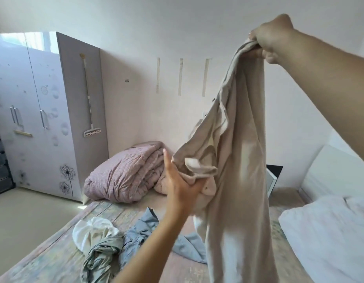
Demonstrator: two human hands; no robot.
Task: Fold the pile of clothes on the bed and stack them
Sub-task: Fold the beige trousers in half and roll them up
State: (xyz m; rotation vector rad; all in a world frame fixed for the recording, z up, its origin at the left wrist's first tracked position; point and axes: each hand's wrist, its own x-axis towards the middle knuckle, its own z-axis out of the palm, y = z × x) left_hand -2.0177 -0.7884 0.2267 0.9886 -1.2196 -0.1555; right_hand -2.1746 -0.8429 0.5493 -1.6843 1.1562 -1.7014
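The left hand reaches up from below, fingers mostly straight with the thumb tucked under a bunched fold of the beige garment; it looks like a light pinch at that fold. The right hand is raised high, fingers curled tight round the garment's top edge, so the cloth hangs full length in the air above the bed, well off the mattress.

Below and left of the hanging cloth, the pile lies loose on the bed: a white piece, a grey-green one and a denim item, all crumpled and touching one another. A white pillow sits at the right.

Farther back, a rolled pink quilt rests against the wall, and a wardrobe stands at the left with a mop hung on its side.

By my reading the task is at an early stage: no folded stack shows anywhere, the beige garment is only being shaken out or straightened, and at least three more items wait unfolded.
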